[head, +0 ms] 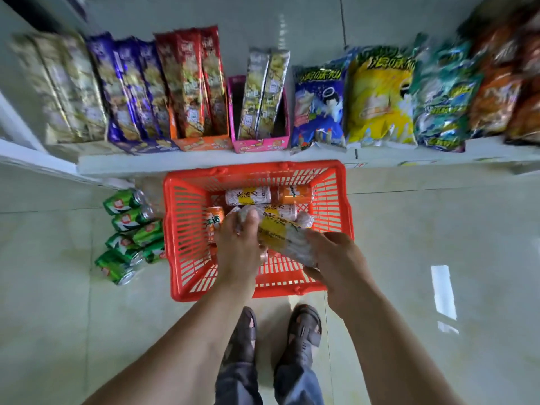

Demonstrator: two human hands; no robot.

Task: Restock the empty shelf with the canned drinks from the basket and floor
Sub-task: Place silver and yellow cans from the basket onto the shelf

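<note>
A red plastic basket (187, 229) stands on the tiled floor below the shelf edge. Inside lie white-and-yellow cans (247, 196) and orange cans (293, 194). My right hand (336, 258) is closed around a white-and-yellow can (287, 236), held tilted over the basket. My left hand (238, 247) reaches into the basket with its fingers on the top of another can (247, 213), partly hidden. Several green cans (131, 232) lie on the floor to the left of the basket.
A white shelf (204, 163) above the basket carries snack packets and boxes (260, 141) on the left and chip bags (380, 97) on the right. My two feet in dark sandals (274, 337) stand just behind the basket.
</note>
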